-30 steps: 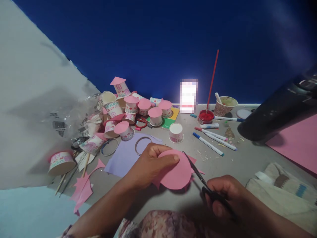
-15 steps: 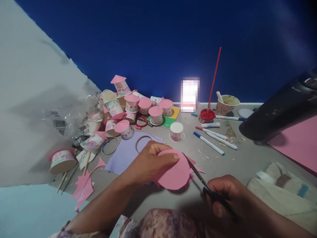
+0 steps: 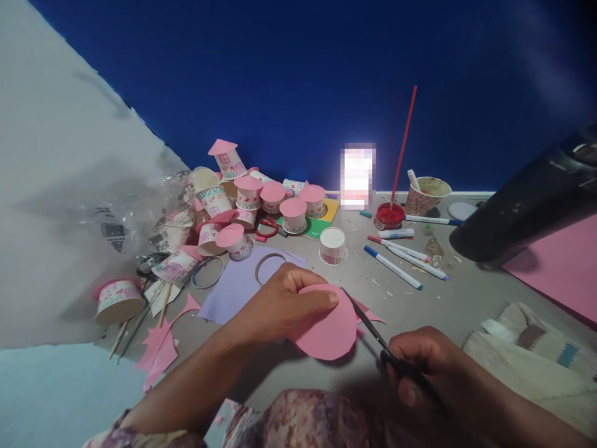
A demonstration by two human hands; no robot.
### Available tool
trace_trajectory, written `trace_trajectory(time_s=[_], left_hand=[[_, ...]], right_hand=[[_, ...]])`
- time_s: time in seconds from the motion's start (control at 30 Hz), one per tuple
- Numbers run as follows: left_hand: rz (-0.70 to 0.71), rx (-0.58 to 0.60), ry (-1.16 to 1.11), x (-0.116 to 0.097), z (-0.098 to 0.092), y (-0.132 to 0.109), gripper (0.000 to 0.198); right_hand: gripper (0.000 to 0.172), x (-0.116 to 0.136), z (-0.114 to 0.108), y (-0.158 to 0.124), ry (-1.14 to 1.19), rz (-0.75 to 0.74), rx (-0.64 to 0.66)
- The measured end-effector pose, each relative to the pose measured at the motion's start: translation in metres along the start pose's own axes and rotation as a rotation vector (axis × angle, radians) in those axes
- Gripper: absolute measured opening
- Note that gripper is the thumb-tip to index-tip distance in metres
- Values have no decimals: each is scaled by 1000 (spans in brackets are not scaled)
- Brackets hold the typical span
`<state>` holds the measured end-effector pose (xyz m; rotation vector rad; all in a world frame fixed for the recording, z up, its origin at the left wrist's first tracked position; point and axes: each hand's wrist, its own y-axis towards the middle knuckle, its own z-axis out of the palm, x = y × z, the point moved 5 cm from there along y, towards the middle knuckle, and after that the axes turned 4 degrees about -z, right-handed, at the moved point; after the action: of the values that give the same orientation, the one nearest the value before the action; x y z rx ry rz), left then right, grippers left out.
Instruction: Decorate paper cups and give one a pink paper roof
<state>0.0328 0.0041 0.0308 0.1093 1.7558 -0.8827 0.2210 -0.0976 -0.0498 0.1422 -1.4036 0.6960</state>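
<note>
My left hand (image 3: 301, 298) pinches a roundish piece of pink paper (image 3: 326, 330), thumb on top and the fingers hidden beneath. In my right hand (image 3: 420, 358) is a pair of scissors (image 3: 373, 326) with black handles, its blades lying along the paper's right edge. Pink offcuts (image 3: 370, 311) show just behind the blades. Beyond the hands a white paper cup (image 3: 333, 247) with pink drawing stands upside down. A lilac sheet (image 3: 233, 292) lies under my left wrist, with a tape roll (image 3: 270, 267) on it.
Decorated cups with pink paper roofs (image 3: 293, 214) crowd the back left. Pink scraps (image 3: 158, 348) and sticks lie at left. Several markers (image 3: 394, 267), a red pot (image 3: 389, 216) and a patterned cup (image 3: 426, 196) are at back right. A dark cylinder (image 3: 522, 205) and a cloth (image 3: 536, 348) sit at right.
The pink paper has turned slightly in my left hand, and less of the offcut shows around its lower edge. The scissors have barely shifted.
</note>
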Motion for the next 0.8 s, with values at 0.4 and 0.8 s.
trace_trajectory(time_s=[0.4,0.8], left_hand=[[38,-114,-378,21,1,12,35],[-9,-185,-662,31,46,38,36]], right_hand=[[54,-16,-9,11,154,146,-152],[51,14,-30,16,252,-73,-451]])
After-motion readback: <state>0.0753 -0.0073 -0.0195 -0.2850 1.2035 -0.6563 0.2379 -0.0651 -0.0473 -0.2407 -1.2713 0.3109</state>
